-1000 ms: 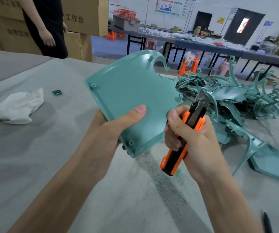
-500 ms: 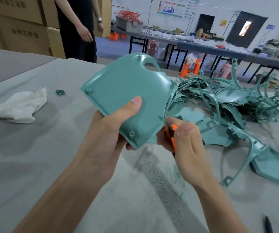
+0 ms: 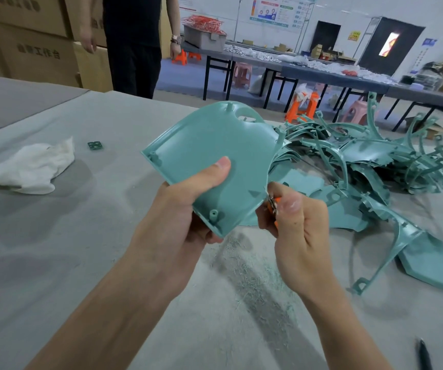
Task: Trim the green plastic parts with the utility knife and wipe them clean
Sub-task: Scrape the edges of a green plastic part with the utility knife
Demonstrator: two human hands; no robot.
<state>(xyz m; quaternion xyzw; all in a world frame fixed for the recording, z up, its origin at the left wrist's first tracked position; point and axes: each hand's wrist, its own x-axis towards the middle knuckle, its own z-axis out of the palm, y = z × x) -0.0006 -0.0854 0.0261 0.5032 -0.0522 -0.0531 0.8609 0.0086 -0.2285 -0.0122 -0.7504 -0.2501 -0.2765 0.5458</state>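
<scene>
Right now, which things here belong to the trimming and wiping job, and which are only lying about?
Job: green panel in left hand; utility knife in right hand; pile of green parts; white cloth.
Lying about: small green square; dark pen-like object; cardboard boxes; orange stool.

Long dark tables (image 3: pixel 361 82) (stacked cartons (image 3: pixel 33 52) left)

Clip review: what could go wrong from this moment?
1. The utility knife in the right hand sits at the right edge of the green panel, close to the left hand gripping it; a slip might cut those fingers.
2. The panel is held in the air by one hand, so blade pressure could twist it and gouge the edge.
</scene>
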